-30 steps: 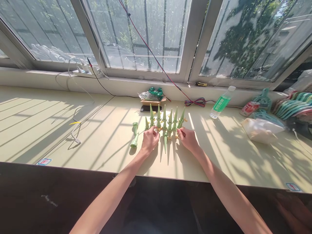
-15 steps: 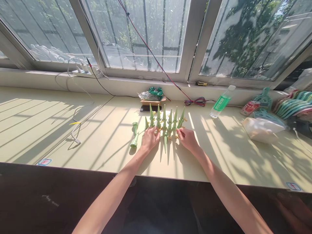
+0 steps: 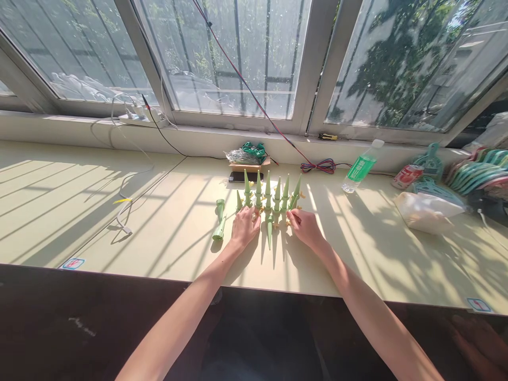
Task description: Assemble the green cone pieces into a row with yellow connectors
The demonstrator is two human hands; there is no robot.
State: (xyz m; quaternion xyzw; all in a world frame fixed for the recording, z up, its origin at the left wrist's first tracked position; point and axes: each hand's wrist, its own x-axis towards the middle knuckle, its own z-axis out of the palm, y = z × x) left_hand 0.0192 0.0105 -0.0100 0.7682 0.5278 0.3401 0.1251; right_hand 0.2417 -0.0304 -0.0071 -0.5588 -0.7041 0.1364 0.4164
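A row of several upright green plastic cones [image 3: 270, 196] with small yellow parts at their bases stands on the pale table [image 3: 166, 233]. My left hand [image 3: 245, 228] rests at the row's left end, fingers curled onto the base of a cone. At the right end, my right hand [image 3: 305, 226] pinches the base of another cone. One green cone [image 3: 269, 232] lies pointing toward me between the two hands. Two more green cones [image 3: 219, 219] lie on the table just left of my left hand.
A black phone [image 3: 245, 176] and a small box with green material [image 3: 248, 156] sit behind the row. A green-labelled bottle [image 3: 361, 168], a can [image 3: 406, 175], a white bag [image 3: 426, 211] and stacked green items [image 3: 474, 174] lie right. Cables [image 3: 127, 159] trail at left; window frames behind.
Both hands have stayed at the ends of the cone row, with only slight finger shifts. Nothing else has moved.
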